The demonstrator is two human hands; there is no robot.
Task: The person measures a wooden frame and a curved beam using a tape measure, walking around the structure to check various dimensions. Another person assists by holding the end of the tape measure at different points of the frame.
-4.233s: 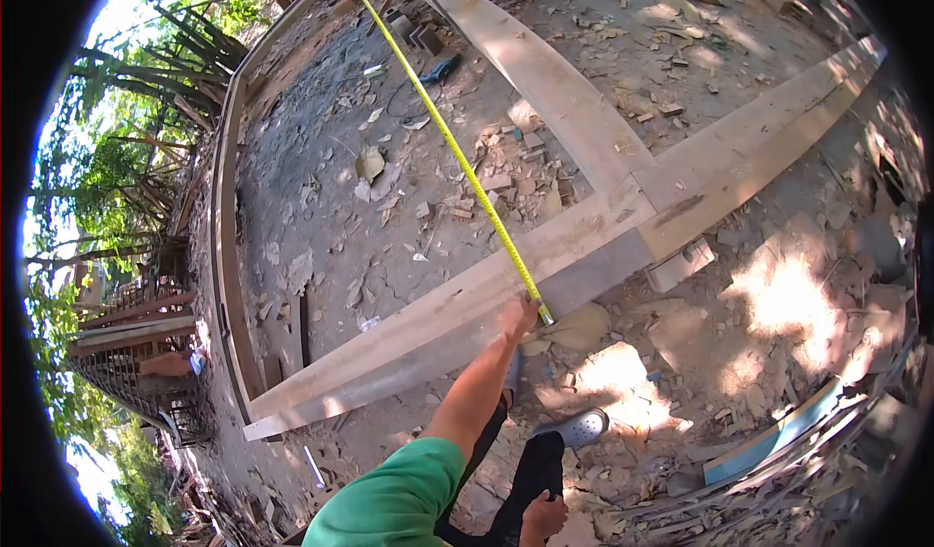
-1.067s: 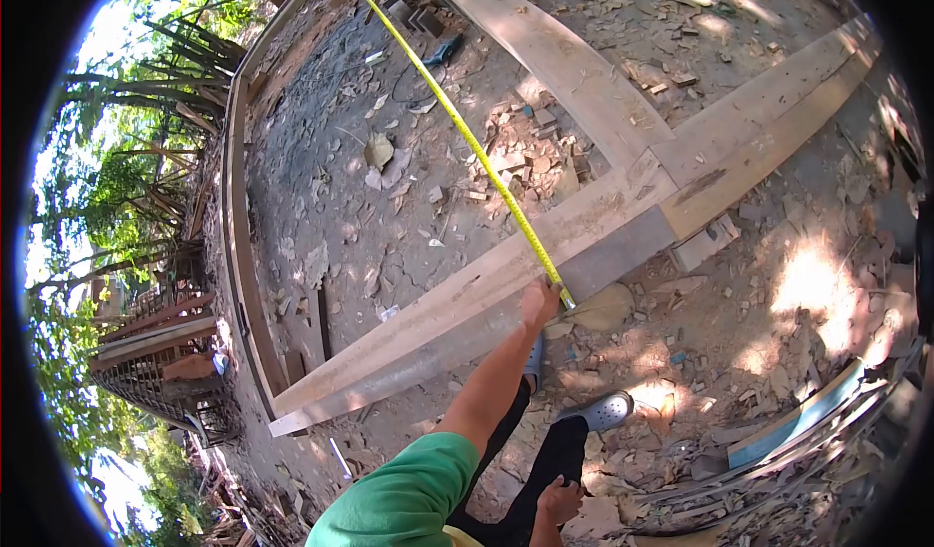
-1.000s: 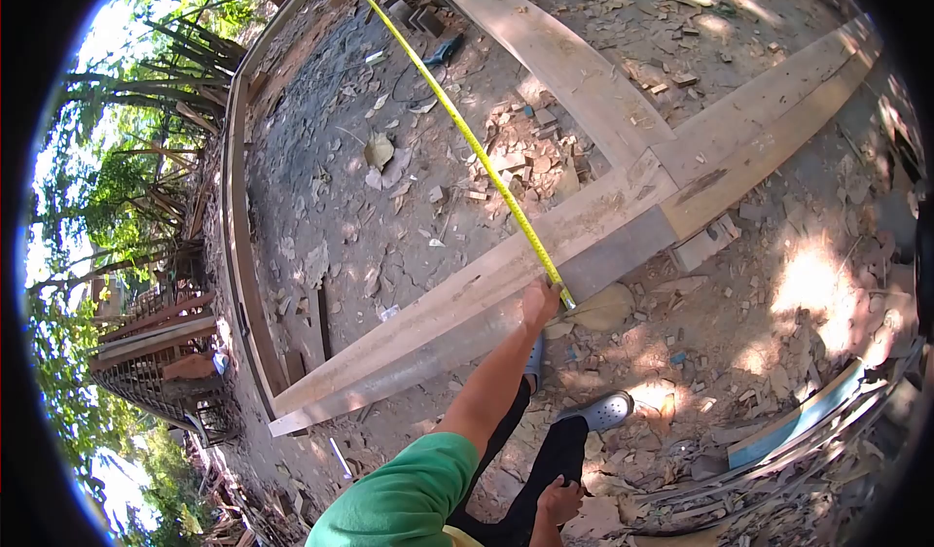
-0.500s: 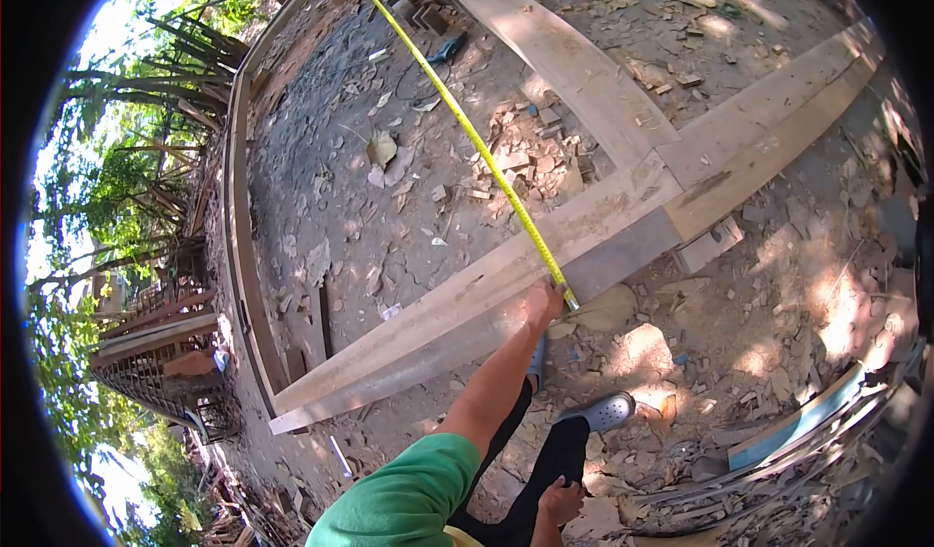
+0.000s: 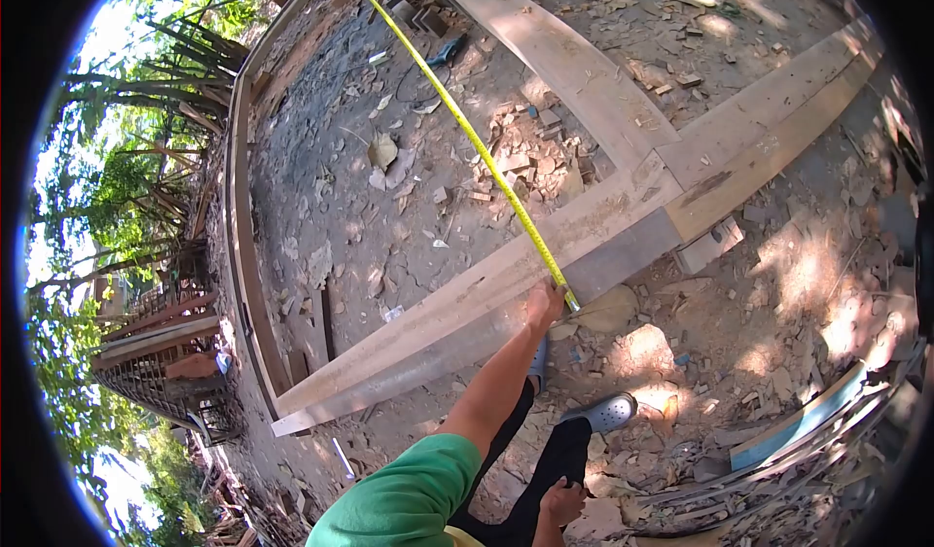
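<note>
A yellow tape measure blade [image 5: 479, 146] runs from the top of the view across the wooden frame to its near beam [image 5: 467, 284]. My left hand [image 5: 546, 303] is closed at the near end of the blade, against the beam's outer side. The metal tip of the tape shows just past my fingers. My right hand [image 5: 563, 500] hangs low beside my dark trouser leg with its fingers curled. Whatever it holds, if anything, is too small and shaded to make out.
Another plank [image 5: 584, 80] joins the near beam at right. A long side beam [image 5: 238, 226] stands at left. Wood offcuts [image 5: 525, 158] and dry leaves litter the dirt. A blue-edged board [image 5: 803, 421] and thin strips lie lower right. My grey clogs [image 5: 611, 413] are beside the beam.
The view has shifted very slightly. Both hands and the tape stay where they were.
</note>
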